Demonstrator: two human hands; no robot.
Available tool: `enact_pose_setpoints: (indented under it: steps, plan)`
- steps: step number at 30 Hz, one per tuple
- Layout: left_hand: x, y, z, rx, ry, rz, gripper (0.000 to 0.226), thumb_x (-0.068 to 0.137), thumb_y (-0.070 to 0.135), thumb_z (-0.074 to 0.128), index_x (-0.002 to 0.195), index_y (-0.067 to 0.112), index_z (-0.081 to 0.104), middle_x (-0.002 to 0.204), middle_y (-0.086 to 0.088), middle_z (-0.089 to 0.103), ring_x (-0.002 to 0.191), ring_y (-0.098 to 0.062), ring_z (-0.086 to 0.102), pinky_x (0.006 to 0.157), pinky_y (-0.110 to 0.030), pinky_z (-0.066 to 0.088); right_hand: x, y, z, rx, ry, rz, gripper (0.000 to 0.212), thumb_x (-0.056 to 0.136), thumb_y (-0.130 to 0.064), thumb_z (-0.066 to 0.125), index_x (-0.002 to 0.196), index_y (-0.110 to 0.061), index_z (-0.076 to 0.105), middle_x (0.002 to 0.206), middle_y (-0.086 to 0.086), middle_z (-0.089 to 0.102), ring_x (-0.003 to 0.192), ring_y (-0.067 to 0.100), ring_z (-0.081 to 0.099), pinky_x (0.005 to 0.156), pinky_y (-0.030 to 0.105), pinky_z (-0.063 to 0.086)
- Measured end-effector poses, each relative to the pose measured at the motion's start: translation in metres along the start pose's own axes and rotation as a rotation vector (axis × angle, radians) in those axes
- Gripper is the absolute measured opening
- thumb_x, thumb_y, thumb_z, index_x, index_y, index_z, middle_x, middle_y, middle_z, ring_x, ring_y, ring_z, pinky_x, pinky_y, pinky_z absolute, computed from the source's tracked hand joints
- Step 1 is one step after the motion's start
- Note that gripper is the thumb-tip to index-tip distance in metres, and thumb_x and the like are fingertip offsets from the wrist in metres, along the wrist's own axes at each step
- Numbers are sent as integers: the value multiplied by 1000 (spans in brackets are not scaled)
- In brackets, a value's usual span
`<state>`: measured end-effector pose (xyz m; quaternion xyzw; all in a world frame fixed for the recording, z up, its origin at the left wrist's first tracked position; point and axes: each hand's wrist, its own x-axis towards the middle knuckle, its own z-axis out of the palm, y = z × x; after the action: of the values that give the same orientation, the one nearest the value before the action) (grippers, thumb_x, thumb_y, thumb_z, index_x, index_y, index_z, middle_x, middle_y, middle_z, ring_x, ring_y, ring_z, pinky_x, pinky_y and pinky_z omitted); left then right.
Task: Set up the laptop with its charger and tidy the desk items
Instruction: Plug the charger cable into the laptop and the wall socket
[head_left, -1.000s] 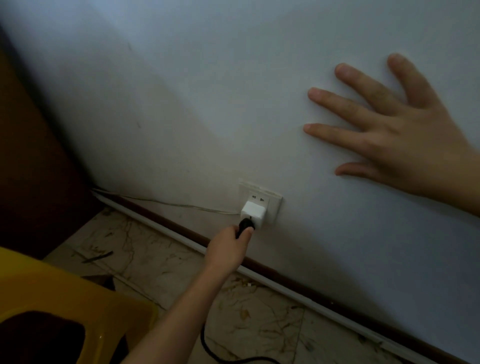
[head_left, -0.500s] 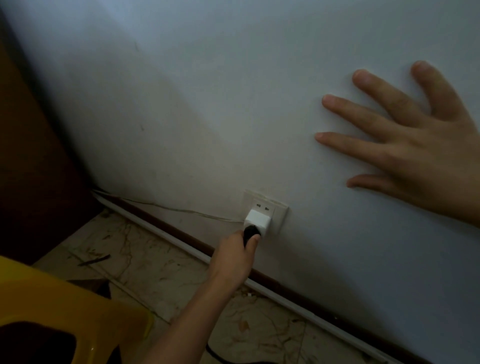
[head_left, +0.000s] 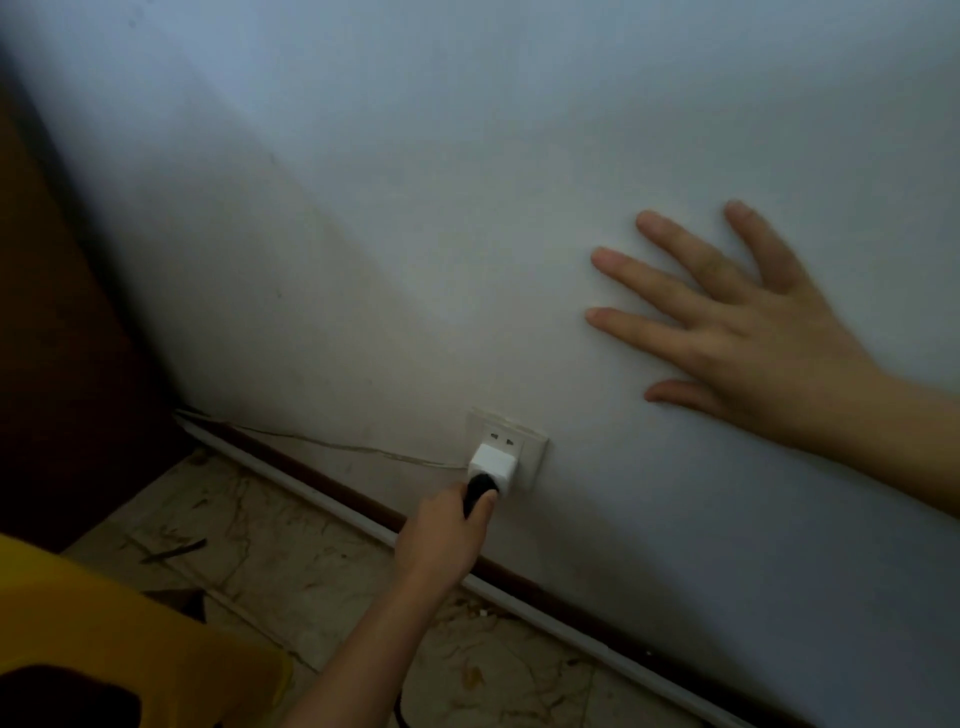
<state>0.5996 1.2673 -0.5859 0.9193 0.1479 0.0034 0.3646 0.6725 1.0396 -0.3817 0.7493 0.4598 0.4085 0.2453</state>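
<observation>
A white wall socket (head_left: 524, 441) sits low on the pale wall, just above the skirting. A white adapter block (head_left: 493, 462) is plugged into it. My left hand (head_left: 441, 540) reaches down to it, fingers closed around the black charger plug (head_left: 480, 491), which is pressed against the adapter's lower face. A bit of black cable (head_left: 400, 714) shows under my forearm. My right hand (head_left: 737, 332) lies flat on the wall up to the right, fingers spread, holding nothing. No laptop is in view.
A yellow plastic stool (head_left: 104, 639) fills the lower left corner. Dark wooden furniture (head_left: 57, 364) stands against the wall on the left. A thin white wire (head_left: 337, 447) runs along the wall to the socket. Marbled floor tiles (head_left: 291, 561) lie below the skirting.
The view has shifted, so my right hand sits lower in frame. My left hand stays closed on the black plug at the adapter.
</observation>
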Motion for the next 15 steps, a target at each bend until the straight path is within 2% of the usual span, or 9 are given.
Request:
enact_pose_setpoints:
  steps: [3, 4, 6, 8, 11, 13, 15]
  plan:
    - [1, 5, -12, 100, -125, -40, 38, 92, 52, 41, 104, 20, 59, 100, -3, 66, 90, -21, 62, 76, -34, 51, 1, -1, -4, 21, -16, 12, 87, 60, -43, 85, 138, -20, 52, 157, 10, 30, 147, 32, 17, 118, 52, -2]
    - [2, 8, -18, 167, -170, -38, 40, 91, 52, 42, 108, 19, 59, 104, -3, 65, 94, -21, 62, 78, -33, 50, 2, -2, -6, 26, -35, 17, 87, 60, -42, 85, 137, -20, 52, 157, 9, 30, 147, 31, 17, 118, 52, -2]
    - [3, 21, -38, 287, -184, -17, 41, 90, 52, 44, 108, 18, 59, 107, -3, 66, 95, -21, 61, 70, -30, 47, 4, -3, -12, 32, -80, 30, 85, 61, -41, 85, 137, -21, 53, 157, 9, 31, 147, 31, 20, 117, 52, 2]
    - [1, 38, -64, 311, -73, 38, 38, 90, 51, 45, 107, 20, 59, 108, -2, 67, 96, -21, 62, 67, -30, 44, 7, -6, -20, 54, -118, 62, 81, 63, -42, 83, 136, -21, 54, 155, 9, 35, 145, 33, 26, 115, 53, 9]
    - [-12, 72, -108, 194, 227, 242, 37, 89, 52, 47, 115, 26, 53, 114, 4, 65, 100, -19, 62, 76, -35, 50, 19, -6, -40, 155, -149, 125, 79, 68, -47, 79, 138, -22, 52, 154, 12, 37, 142, 34, 33, 113, 55, 16]
    - [-24, 102, -138, 109, 391, 421, 44, 87, 55, 46, 125, 31, 45, 123, 8, 60, 106, -17, 60, 80, -37, 52, 33, 7, -62, 187, -147, 149, 79, 73, -51, 74, 142, -22, 48, 155, 13, 34, 143, 35, 31, 115, 57, 20]
    - [-34, 133, -169, 74, 480, 554, 56, 87, 59, 43, 136, 35, 33, 139, 9, 49, 119, -14, 53, 91, -34, 47, 52, 31, -90, 195, -140, 167, 82, 76, -54, 70, 146, -22, 42, 157, 12, 30, 144, 36, 27, 114, 59, 20]
